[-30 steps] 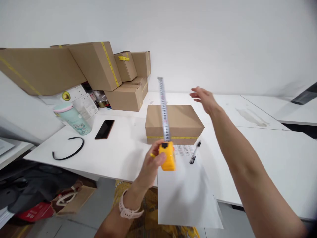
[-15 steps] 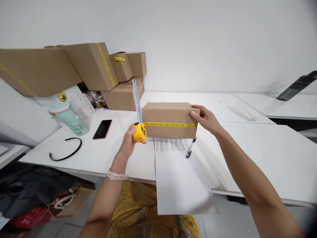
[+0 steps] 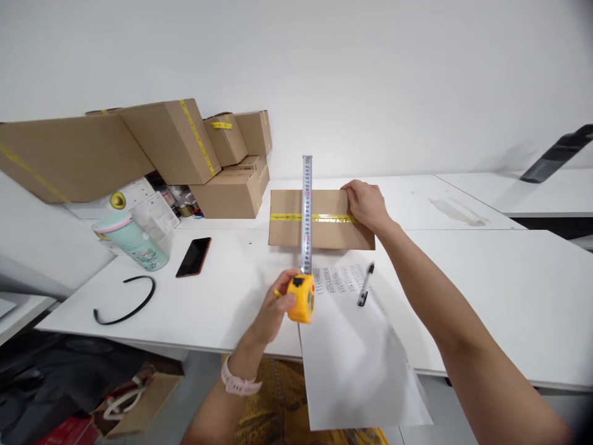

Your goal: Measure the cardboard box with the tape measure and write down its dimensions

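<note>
My left hand (image 3: 273,312) is closed round a yellow tape measure (image 3: 301,298), held above the table's near edge. Its blade (image 3: 306,213) sticks straight up and away, crossing in front of a brown cardboard box (image 3: 296,228) with a yellow tape stripe. My right hand (image 3: 368,204) rests on the box's upper right part, fingers curled over its top. Just in front of the box lies a white sheet of paper (image 3: 352,352) with printed rows at its top, hanging over the table edge. A black pen (image 3: 365,284) lies on that sheet.
Several cardboard boxes (image 3: 162,148) are stacked at the back left. A mint-green cup (image 3: 132,241), a black phone (image 3: 193,257) and a black curved band (image 3: 125,301) lie on the white table (image 3: 486,290). Bags (image 3: 134,395) sit on the floor at lower left.
The box has been tipped back so its taped face now looks up. My left hand drew the tape measure from the box's left end back toward me, in front of the box.
</note>
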Tool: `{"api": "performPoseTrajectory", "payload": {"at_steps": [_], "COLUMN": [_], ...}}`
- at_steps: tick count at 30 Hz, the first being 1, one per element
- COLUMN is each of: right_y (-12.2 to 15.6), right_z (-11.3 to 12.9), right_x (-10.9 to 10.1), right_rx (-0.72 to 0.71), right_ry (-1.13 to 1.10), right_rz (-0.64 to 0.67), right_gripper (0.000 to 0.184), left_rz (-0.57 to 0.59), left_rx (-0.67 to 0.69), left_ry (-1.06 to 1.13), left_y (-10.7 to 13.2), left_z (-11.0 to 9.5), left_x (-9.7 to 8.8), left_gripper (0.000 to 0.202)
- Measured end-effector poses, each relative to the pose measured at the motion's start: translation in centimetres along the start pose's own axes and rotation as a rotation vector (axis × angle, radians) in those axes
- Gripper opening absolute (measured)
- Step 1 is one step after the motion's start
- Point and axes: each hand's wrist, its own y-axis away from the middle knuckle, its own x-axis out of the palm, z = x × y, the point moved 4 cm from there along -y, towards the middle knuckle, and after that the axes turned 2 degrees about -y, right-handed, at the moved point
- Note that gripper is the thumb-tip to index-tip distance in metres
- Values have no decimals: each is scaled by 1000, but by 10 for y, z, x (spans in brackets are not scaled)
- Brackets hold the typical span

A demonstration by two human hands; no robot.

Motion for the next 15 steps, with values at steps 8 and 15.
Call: {"api": "performPoseTrajectory", "payload": {"at_steps": [8,15], "right_y": [1,-1], "right_z": [12,17], "right_x": [-1,5], "right_rx": [43,-118], "right_ry": [57,72], "right_rz": [-15,51], "right_gripper": [26,46], "left_rz": [10,80], "left_rx": [-185,-223], "left_ry": [119,156], "left_y": [21,28], "left_z": [58,72], "left_x": [12,17], "left_gripper": [65,66]}}
